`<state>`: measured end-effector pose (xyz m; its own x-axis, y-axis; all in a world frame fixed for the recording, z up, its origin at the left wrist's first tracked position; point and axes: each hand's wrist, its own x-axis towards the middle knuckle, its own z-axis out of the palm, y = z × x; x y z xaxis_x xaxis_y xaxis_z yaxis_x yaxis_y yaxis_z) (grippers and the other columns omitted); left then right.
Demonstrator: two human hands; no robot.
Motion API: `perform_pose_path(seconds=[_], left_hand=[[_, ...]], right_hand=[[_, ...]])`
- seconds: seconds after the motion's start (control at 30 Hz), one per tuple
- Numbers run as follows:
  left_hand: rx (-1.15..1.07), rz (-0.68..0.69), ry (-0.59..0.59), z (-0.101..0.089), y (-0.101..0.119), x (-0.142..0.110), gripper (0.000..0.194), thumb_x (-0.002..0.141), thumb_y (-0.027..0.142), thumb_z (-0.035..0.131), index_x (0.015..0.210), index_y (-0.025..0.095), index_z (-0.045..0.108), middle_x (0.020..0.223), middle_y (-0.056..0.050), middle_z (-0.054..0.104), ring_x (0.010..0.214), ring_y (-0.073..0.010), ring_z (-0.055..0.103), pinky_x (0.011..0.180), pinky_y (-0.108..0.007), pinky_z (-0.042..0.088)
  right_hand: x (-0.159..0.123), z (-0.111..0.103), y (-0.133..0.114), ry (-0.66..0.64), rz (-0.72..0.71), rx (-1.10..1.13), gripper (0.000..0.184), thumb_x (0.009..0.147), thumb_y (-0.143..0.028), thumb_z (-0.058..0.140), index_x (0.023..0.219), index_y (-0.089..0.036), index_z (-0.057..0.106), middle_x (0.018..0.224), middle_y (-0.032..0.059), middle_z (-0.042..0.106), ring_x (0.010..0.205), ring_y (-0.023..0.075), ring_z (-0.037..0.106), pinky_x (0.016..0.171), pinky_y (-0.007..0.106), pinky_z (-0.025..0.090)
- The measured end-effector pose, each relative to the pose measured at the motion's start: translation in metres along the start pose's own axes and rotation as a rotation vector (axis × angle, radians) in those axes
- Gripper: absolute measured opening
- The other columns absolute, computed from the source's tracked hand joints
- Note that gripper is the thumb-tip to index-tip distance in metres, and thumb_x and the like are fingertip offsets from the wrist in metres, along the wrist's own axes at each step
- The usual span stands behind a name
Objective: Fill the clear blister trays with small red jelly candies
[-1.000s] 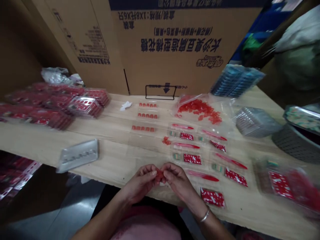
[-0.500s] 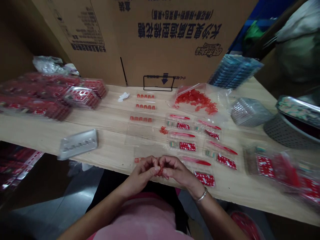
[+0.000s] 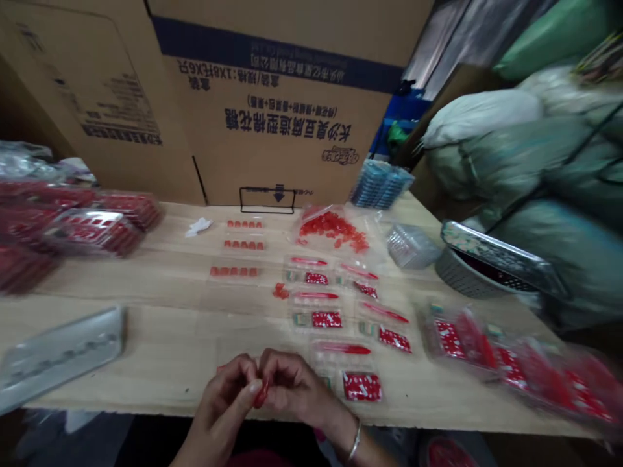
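My left hand (image 3: 228, 395) and my right hand (image 3: 291, 383) meet at the table's front edge, fingertips pinched together on a small red translucent plastic piece (image 3: 261, 393). Its exact shape is mostly hidden by my fingers. Behind them, a few similar red pieces (image 3: 281, 291) lie loose on the wood. Clear trays with rows of red pieces (image 3: 233, 272) stand left of these. Right of my hands, several clear trays each carry a red pen-shaped stick (image 3: 343, 348) and a red patterned packet (image 3: 362, 386). An open clear bag of red pieces (image 3: 333, 227) lies farther back.
A large cardboard box (image 3: 272, 155) walls off the table's back. Stacked red packages (image 3: 97, 227) are at left, near a grey moulded strip (image 3: 63, 353). At right are filled packs (image 3: 452, 337), stacked clear trays (image 3: 413, 246) and a grey basket (image 3: 467, 275) with a tray on it.
The head view has swung up and to the right, so everything sits lower and further left. Both hands still pinch the red piece together.
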<state>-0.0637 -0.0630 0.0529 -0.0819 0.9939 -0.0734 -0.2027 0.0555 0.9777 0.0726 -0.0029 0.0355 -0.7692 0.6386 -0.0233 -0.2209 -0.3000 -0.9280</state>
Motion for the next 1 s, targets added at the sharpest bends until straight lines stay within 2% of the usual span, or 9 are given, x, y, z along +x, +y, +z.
perform_pose_path(seconds=[0.13,0.23,0.43,0.5,0.6,0.7,0.87,0.93,1.0], left_hand=[[-0.012,0.041,-0.031,-0.001,-0.003,-0.002,0.025,0.081,0.040,0.062,0.068,0.020,0.055,0.069,-0.001,0.055,0.071,-0.0160,0.052,0.068,-0.026,0.042],[-0.056,0.025,-0.022,0.002,-0.006,0.001,0.020,0.080,0.032,0.065,0.068,0.019,0.056,0.070,-0.001,0.059,0.071,-0.0149,0.053,0.071,-0.027,0.043],[-0.472,-0.166,-0.067,-0.005,-0.007,0.006,0.029,0.067,0.021,0.077,0.072,0.021,0.049,0.064,0.004,0.056,0.059,-0.0111,0.052,0.060,-0.023,0.042],[-0.534,-0.205,-0.033,-0.010,-0.004,0.007,0.029,0.067,0.022,0.077,0.071,0.020,0.049,0.063,0.004,0.056,0.060,-0.0108,0.052,0.062,-0.024,0.043],[-0.541,-0.213,0.125,-0.018,-0.001,0.013,0.028,0.065,0.022,0.078,0.068,0.018,0.050,0.062,0.004,0.055,0.060,-0.0085,0.050,0.065,-0.021,0.041],[-0.499,-0.223,0.232,-0.023,-0.004,0.021,0.030,0.063,0.023,0.080,0.066,0.018,0.051,0.061,0.005,0.055,0.059,-0.0080,0.048,0.062,-0.020,0.039],[-0.335,-0.211,0.132,-0.031,-0.012,0.029,0.022,0.068,0.029,0.076,0.070,0.018,0.057,0.067,0.002,0.058,0.063,-0.0108,0.052,0.063,-0.022,0.040],[-0.144,-0.187,0.038,-0.039,-0.015,0.037,0.017,0.072,0.030,0.071,0.078,0.018,0.061,0.073,0.000,0.061,0.068,-0.0135,0.055,0.065,-0.024,0.041],[0.178,-0.080,0.026,-0.052,-0.019,0.050,0.014,0.076,0.028,0.066,0.086,0.019,0.062,0.079,-0.003,0.063,0.074,-0.0170,0.057,0.067,-0.027,0.042]], right_hand=[[-0.007,-0.006,-0.007,0.063,-0.015,-0.191,0.034,0.077,-0.049,0.064,0.069,-0.019,0.049,0.073,-0.0019,0.051,0.070,0.0122,0.045,0.067,0.025,0.037],[-0.009,-0.012,-0.010,0.049,0.021,-0.156,0.032,0.078,-0.046,0.063,0.069,-0.018,0.050,0.067,-0.0030,0.049,0.064,0.0109,0.042,0.062,0.023,0.034],[0.003,-0.011,-0.001,0.022,0.099,-0.080,0.035,0.075,-0.047,0.065,0.066,-0.019,0.046,0.064,-0.0039,0.047,0.058,0.0095,0.040,0.056,0.022,0.032],[0.009,-0.010,0.000,0.035,0.079,-0.132,0.033,0.078,-0.047,0.061,0.068,-0.019,0.046,0.064,-0.0034,0.047,0.058,0.0102,0.041,0.055,0.023,0.033],[0.017,-0.006,-0.003,0.172,-0.071,-0.390,0.015,0.083,-0.034,0.058,0.080,-0.020,0.052,0.076,-0.0006,0.051,0.069,0.0126,0.048,0.062,0.024,0.040],[0.022,-0.001,-0.005,0.188,-0.230,-0.626,0.007,0.081,-0.021,0.059,0.087,-0.022,0.057,0.090,0.0030,0.056,0.083,0.0154,0.054,0.072,0.027,0.045],[0.029,-0.003,-0.001,0.210,-0.224,-0.718,0.007,0.078,-0.015,0.061,0.076,-0.022,0.060,0.076,-0.0004,0.059,0.070,0.0128,0.057,0.060,0.023,0.046],[0.039,-0.013,0.000,0.194,-0.223,-0.781,0.011,0.074,-0.010,0.061,0.074,-0.020,0.059,0.073,-0.0015,0.059,0.066,0.0117,0.057,0.059,0.022,0.045],[0.057,-0.028,0.000,0.162,-0.232,-0.895,0.014,0.073,-0.005,0.060,0.074,-0.019,0.059,0.073,-0.0010,0.059,0.067,0.0117,0.057,0.063,0.023,0.045]])
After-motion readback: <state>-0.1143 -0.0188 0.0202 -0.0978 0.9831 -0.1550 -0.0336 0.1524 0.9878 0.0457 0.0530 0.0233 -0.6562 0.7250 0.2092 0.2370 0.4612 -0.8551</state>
